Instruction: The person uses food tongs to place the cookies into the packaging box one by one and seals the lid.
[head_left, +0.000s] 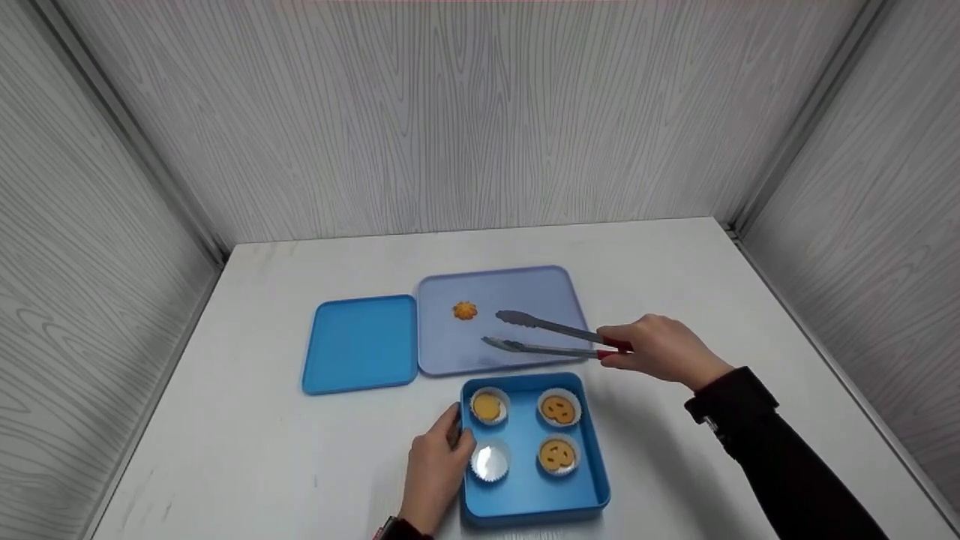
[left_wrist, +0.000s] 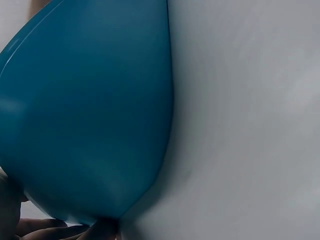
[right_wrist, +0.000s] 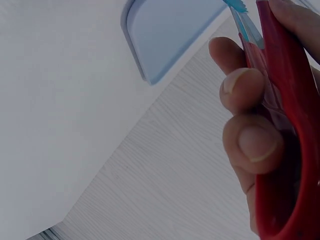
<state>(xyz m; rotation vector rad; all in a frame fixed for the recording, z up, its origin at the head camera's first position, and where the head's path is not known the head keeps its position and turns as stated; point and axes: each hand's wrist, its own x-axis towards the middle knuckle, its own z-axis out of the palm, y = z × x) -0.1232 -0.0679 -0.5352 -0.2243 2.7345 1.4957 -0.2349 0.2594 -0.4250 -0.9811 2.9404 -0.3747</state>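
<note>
My right hand (head_left: 660, 349) grips a pair of tongs (head_left: 551, 326) by its red handles (right_wrist: 295, 100), fingers curled round them. The metal tips stand apart over the lavender tray (head_left: 532, 289), with nothing between them. Left of the tips, a small orange flower-shaped cookie (head_left: 465, 310) lies on that tray. My left hand (head_left: 436, 465) holds the left wall of a blue box (head_left: 525, 502), thumb at the rim. Inside the box are two cups with brown, holed cookies (head_left: 558, 410), one with a yellow cookie (head_left: 487, 406), and an empty paper cup (head_left: 490, 460).
A flat blue tray or lid (head_left: 361, 345) lies left of the lavender tray, edges close together. The white table (head_left: 247, 435) is enclosed by wood-patterned panels (head_left: 465, 120) at the back and both sides.
</note>
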